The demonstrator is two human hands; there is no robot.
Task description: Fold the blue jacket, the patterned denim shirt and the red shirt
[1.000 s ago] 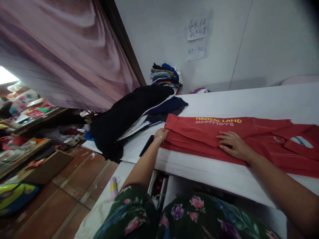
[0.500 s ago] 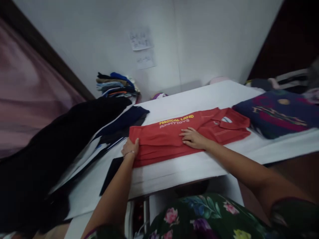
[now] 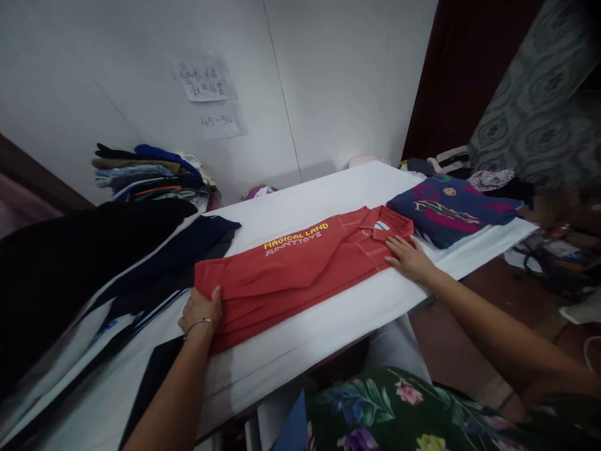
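A red collared shirt (image 3: pixel 282 269) with yellow and white lettering lies lengthwise on the white tabletop (image 3: pixel 305 347), its sides folded inward into a long strip. At its left end, the hem, my left hand (image 3: pixel 201 311) grips the edge, thumb on top and the other fingers mostly hidden. My right hand (image 3: pixel 409 260) rests open at the collar end, fingers spread over the near shoulder. Just past the collar sits a folded navy garment (image 3: pixel 453 213) with magenta patches.
Dark garments (image 3: pixel 154 250) are heaped along the left side of the table. Behind them rises a stack of folded clothes (image 3: pixel 150 172) against the wall. Paper notes (image 3: pixel 206 81) are stuck to the wall. More clothes (image 3: pixel 491 180) lie at the back right.
My right hand has moved from the shirt's middle to its collar end. My left hand stays at the hem. The view has swung right.
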